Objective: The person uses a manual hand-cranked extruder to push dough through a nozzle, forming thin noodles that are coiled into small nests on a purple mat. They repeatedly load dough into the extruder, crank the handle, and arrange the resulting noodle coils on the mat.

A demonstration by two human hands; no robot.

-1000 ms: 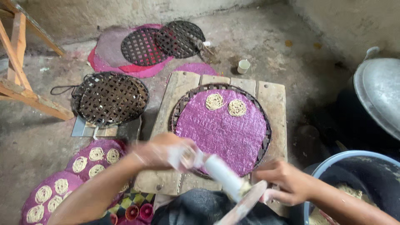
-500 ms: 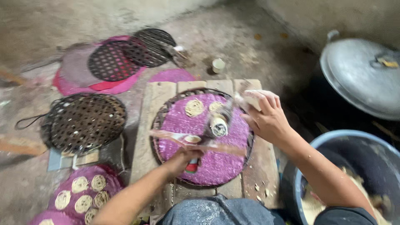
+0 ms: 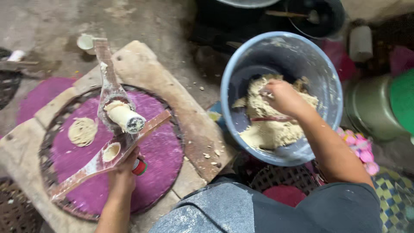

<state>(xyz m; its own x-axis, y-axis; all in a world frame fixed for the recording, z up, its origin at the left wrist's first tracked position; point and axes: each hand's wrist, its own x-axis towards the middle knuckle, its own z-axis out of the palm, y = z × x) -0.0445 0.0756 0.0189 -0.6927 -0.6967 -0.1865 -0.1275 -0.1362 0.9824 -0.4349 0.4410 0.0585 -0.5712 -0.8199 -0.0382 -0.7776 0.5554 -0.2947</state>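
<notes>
- A wooden press [image 3: 113,129] with two long arms and a pale cylinder is held open above a round purple mat [image 3: 159,159], which lies on a dark woven tray [image 3: 45,181] set on a low wooden bench [image 3: 189,125].
- The left hand [image 3: 125,166] is seen closed around the press where its arms cross, beside a small red-capped part; the grip appears firm, though the fingers are partly hidden beneath the wood.
- The right hand [image 3: 282,97] is plunged into a blue-grey plastic tub [image 3: 321,73], where the fingers are bunched in a heap of pale, crumbly dough [image 3: 263,129]; whether a lump is already pinched cannot be told.
- One coil of pressed noodle [image 3: 82,130] is laid on the mat near its far-left edge, well apart from the tub.
- The step in hand is judged to be the reloading of the press: dough is being gathered while the tool is kept ready over the mat.
- The next move is judged to call for a lump sized to the cylinder, carried across from tub to press and packed in before the arms are closed.
- Crumbs of dough are scattered on the bench between mat and tub; a small pale cup [image 3: 85,42] stands on the floor beyond the far end of the press.
</notes>
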